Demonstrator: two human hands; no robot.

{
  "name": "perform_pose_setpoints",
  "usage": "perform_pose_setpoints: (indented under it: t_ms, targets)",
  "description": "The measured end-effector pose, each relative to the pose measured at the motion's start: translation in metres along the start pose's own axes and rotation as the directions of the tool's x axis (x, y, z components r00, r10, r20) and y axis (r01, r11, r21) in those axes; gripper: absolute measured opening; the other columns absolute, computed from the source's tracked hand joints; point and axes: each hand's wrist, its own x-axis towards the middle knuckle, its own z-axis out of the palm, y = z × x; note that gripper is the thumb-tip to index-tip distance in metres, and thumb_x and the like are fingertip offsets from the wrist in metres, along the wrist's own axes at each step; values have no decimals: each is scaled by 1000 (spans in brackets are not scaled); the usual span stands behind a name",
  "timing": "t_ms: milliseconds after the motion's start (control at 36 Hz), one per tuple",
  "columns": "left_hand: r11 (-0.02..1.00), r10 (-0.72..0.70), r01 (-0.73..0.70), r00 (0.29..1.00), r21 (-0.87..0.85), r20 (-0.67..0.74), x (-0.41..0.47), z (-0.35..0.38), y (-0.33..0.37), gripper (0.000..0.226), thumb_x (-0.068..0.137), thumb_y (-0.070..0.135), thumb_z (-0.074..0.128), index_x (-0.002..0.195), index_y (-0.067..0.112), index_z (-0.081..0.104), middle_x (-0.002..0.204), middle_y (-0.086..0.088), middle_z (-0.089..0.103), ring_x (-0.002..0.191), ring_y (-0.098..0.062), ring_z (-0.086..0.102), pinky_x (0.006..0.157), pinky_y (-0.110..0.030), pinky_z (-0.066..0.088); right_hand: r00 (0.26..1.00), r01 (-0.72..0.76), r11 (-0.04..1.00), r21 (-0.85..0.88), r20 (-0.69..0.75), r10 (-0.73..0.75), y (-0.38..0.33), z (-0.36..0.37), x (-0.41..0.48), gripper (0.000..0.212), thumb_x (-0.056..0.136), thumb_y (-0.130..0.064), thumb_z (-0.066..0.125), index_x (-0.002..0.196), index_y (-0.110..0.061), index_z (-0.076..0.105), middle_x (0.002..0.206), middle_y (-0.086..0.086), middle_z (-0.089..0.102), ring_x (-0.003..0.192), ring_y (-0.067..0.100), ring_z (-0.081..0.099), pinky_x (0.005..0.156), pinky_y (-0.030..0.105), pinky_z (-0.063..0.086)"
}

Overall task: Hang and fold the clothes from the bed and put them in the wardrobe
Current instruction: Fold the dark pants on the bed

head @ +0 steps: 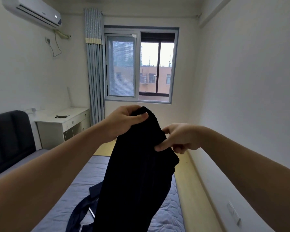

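Near the middle of the frame, a black knit garment (pixel 137 173) hangs from two hands, held up above the bed (pixel 70 195). The left hand (pixel 124 120) grips its top edge, with the thumb pressed on the front and the fingers curled behind. The right hand (pixel 181 139) pinches the cloth a little lower and to the right, between thumb and first finger; its other fingers are curled in.

The knit looks soft and floppy, and it sags in one long fold down to the lower edge of the frame. It is likely light and not slippery, because the ribs give fingers something to hold. It will not break. The best places to hold it are probably the two top corners, so it opens out flat for folding or hanging.

At the lower left, a dark blue garment (pixel 80 213) lies crumpled on the bed, partly behind the black one, so the hanging end could drag over it. A grey headboard (pixel 8 139) is at the left edge, with a white desk (pixel 62 122) beside it. A window (pixel 141 64) with a blue curtain (pixel 95 72) is at the top middle. No wardrobe or hanger shows.
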Motion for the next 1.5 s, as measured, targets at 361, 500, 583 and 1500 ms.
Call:
perform_pose_setpoints:
  t_ms: [361, 500, 583, 1500]
  targets:
    - [968, -84, 102, 993, -227, 88, -16, -33, -19, 25, 94, 21, 65, 114, 8, 71, 103, -9, 72, 92, -20, 71, 70, -23, 56, 987, 61, 995, 74, 142, -71, -16, 9, 4, 36, 84, -4, 77, 119, -3, 66, 114, 20, 72, 107, 36, 70, 91, 39, 58]
    - [959, -175, 208, 968, -194, 178, -18, -53, -33, 41, 67, 33, 91, 98, 12, 75, 90, -8, 70, 78, -17, 70, 65, -22, 57, 967, 244, 957, -155, -30, -251, -39, -1, -5, 27, 76, 11, 77, 100, 1, 70, 92, 11, 74, 88, 26, 74, 77, 30, 60]
    - [960, -166, 200, 971, -198, 174, -17, -54, -39, 54, 50, 37, 99, 91, 13, 74, 91, -7, 69, 76, -15, 70, 63, -22, 56, 938, 330, 907, -261, -12, -345, -51, -1, -13, 29, 73, 12, 77, 91, -10, 70, 82, 0, 67, 79, 16, 69, 71, 27, 56]
    - [789, 60, -169, 978, 591, 199, 46, 19, -7, 13, 90, 39, 71, 84, 28, 69, 65, 14, 59, 59, 0, 53, 57, -16, 38, 926, -109, 632, -768, -309, -215, -33, -44, -63, 22, 74, -13, 82, 76, -28, 66, 52, -19, 58, 50, -4, 55, 39, 7, 33]
